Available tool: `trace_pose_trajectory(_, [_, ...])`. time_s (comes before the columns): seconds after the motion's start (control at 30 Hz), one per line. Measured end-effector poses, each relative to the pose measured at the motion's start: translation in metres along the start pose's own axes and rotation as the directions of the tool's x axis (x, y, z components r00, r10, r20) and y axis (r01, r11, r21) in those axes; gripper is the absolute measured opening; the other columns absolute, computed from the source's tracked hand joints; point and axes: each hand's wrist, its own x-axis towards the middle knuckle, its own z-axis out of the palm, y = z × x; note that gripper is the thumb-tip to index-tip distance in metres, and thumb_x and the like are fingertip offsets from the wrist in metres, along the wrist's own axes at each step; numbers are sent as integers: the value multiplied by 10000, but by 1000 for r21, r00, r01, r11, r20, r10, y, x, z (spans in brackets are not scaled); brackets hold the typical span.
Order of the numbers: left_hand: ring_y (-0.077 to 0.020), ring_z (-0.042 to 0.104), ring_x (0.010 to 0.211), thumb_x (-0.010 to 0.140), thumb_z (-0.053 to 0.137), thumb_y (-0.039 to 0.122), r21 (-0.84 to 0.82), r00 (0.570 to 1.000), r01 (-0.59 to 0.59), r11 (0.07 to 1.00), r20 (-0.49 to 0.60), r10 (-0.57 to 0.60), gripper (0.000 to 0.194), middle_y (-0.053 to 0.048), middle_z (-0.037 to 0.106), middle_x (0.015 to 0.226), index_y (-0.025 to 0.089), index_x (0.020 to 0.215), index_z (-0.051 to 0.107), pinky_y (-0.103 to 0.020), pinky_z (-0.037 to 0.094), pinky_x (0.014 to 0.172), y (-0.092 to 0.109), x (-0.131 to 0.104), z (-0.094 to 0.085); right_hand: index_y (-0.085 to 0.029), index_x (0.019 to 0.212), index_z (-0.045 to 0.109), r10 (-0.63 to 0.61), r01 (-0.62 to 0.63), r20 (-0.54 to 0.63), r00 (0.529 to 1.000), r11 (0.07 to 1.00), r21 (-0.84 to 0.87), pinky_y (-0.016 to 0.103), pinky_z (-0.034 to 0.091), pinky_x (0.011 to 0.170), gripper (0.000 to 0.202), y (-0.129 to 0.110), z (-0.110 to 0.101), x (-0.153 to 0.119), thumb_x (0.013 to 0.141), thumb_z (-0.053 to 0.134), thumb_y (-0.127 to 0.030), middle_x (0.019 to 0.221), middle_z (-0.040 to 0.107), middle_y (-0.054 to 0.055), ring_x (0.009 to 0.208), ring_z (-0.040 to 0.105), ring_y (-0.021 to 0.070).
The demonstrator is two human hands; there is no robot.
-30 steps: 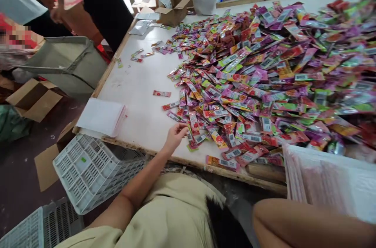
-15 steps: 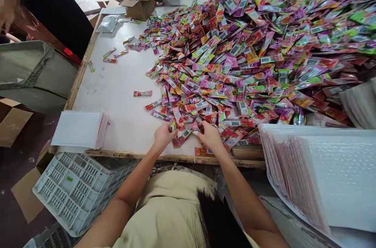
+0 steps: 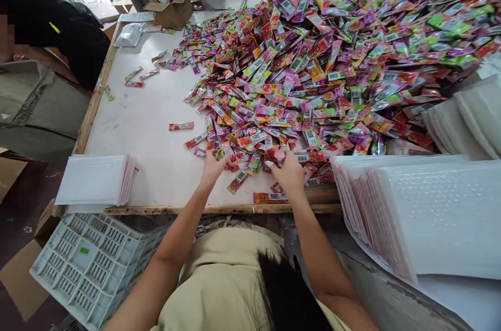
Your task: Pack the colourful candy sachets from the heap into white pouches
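Note:
A big heap of small, colourful snack sachets (image 3: 270,88) in pink, purple, green and red covers much of the white table. My left hand (image 3: 213,168) is at the heap's near edge, thumb and fingers apart around a greenish sachet (image 3: 219,154). To its right, my right hand (image 3: 290,173) reaches over more sachets with thumb and fingertips spread. A pink sachet end shows by its fingertips, though whether it is gripped is unclear. Between the hands a green-and-red sachet (image 3: 238,180) lies on the table, and an orange one (image 3: 270,198) rests at the wooden edge.
White bubble mailers (image 3: 94,179) are stacked at the table's left corner; a larger mailer stack (image 3: 438,211) stands at right. Below the edge sits a grey plastic crate (image 3: 90,263). An open cardboard box (image 3: 176,10) is at the back. A person in black (image 3: 58,23) is at left.
Both hands have moved apart and slightly forward into the heap, and their fingers have spread from a pinch. The view has shifted a little, and the person at left has leaned down.

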Motion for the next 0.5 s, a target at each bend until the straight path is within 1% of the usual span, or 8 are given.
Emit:
trace_pose_trajectory(0.07, [-212,635,826,689,754,434,196,997,-67,978,39,61,361,-81,681,872,172,868,581,-285,455,700,6,6,13,-208,964,548,-41,40,62,997,999,13,317,393,661,336,2,4,6,719,640,-419,766,606,45,726,554,232])
trace_pose_trajectory(0.13, [-227,634,840,691,733,405,273,994,-103,956,65,88,287,-75,688,854,168,796,608,-305,456,732,7,8,17,-214,900,559,-91,79,92,992,988,131,316,407,668,316,9,5,9,704,634,-450,757,604,29,720,544,220])
trace_pose_trajectory(0.2, [-216,632,821,679,720,393,180,991,-114,977,86,100,279,-57,691,833,161,804,630,-305,466,736,3,6,11,-214,821,549,-106,78,95,990,962,260,316,421,666,335,18,3,8,679,636,-505,724,586,10,683,520,198])
trace_pose_trajectory(0.3, [-188,632,804,659,708,421,-143,991,-70,987,104,86,379,-47,696,865,150,913,635,-292,487,730,-8,-2,-6,-207,832,541,-98,58,64,993,890,453,325,459,698,354,27,-5,6,697,612,-526,775,604,17,710,534,187])
trace_pose_trajectory(0.33, [-180,632,784,655,701,426,-229,993,-22,973,106,47,407,-47,693,865,149,945,628,-291,493,715,-11,-5,-12,-207,877,544,-93,55,47,995,851,523,331,475,725,363,28,-7,6,717,597,-528,832,622,28,761,559,193])
trace_pose_trajectory(0.4, [-171,627,728,627,706,414,-316,986,115,942,148,-71,411,-51,680,816,146,926,625,-289,496,665,-12,-10,-24,-221,960,537,-64,18,48,997,760,649,346,502,748,400,29,-11,6,742,570,-555,928,641,49,858,596,211])
trace_pose_trajectory(0.47, [-170,631,709,585,729,372,-361,959,228,904,241,-146,356,-63,667,773,139,834,629,-291,501,650,-10,-15,-33,-242,998,519,-38,-62,120,992,684,727,353,517,696,430,28,-13,5,751,550,-592,935,641,57,855,617,223])
trace_pose_trajectory(0.5, [-170,635,714,568,746,349,-384,942,264,885,301,-150,335,-70,664,769,136,800,632,-294,507,663,-8,-17,-36,-250,1001,507,-34,-104,167,985,655,748,349,514,646,430,28,-14,5,757,537,-604,912,635,54,806,619,221])
